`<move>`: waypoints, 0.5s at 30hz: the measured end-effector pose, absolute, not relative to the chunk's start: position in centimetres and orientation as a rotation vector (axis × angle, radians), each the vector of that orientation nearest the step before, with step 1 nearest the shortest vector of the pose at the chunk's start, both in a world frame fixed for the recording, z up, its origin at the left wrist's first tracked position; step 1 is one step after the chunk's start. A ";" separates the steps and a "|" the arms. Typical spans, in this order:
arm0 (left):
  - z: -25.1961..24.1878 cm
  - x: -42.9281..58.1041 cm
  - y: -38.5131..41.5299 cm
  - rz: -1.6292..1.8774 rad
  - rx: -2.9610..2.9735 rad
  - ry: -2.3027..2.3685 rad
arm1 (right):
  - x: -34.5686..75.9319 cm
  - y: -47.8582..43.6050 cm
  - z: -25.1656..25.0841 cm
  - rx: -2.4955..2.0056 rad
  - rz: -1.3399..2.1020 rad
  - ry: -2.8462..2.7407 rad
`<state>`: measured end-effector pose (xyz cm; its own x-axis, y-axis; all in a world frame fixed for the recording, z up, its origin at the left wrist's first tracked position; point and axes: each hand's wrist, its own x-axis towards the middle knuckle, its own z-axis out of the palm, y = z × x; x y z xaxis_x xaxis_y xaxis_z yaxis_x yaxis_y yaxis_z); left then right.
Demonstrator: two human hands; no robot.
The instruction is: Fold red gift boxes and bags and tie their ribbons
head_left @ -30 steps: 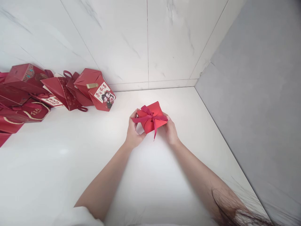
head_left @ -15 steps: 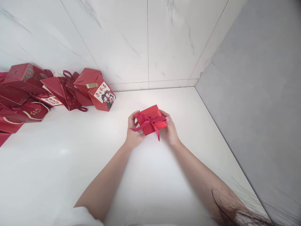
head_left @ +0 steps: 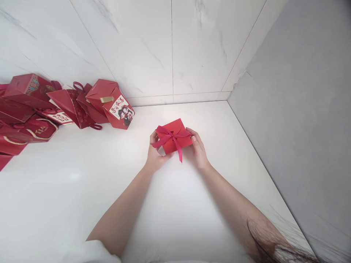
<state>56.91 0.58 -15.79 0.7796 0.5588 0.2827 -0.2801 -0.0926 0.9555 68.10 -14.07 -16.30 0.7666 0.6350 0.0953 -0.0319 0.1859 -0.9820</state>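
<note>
A small red gift box (head_left: 173, 143) tied with a dark pink ribbon bow (head_left: 170, 137) is held between both my hands above the white tabletop (head_left: 82, 190). My left hand (head_left: 155, 156) grips its left side, thumb under the lower edge and fingers curled behind. On the box's right side my right hand (head_left: 197, 151) rests with fingers against the edge. One ribbon tail hangs down from the bow at the front of the box.
A pile of red gift boxes and bags (head_left: 52, 107) lies at the far left against the white marble wall (head_left: 153, 47). A grey wall (head_left: 298, 109) borders the table on the right.
The box has been turned slightly in my hands and shifted a little left; the ribbon tail now hangs straighter down. Both hands stay on the box.
</note>
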 end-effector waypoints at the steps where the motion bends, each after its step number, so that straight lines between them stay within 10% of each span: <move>1: -15.9 56.9 0.7 0.687 1.466 0.233 | 68.1 -14.1 -16.3 -1.311 0.502 -0.563; 15: -15.3 56.5 0.6 0.571 1.486 0.130 | 68.0 -14.1 -15.9 -1.308 0.488 -0.586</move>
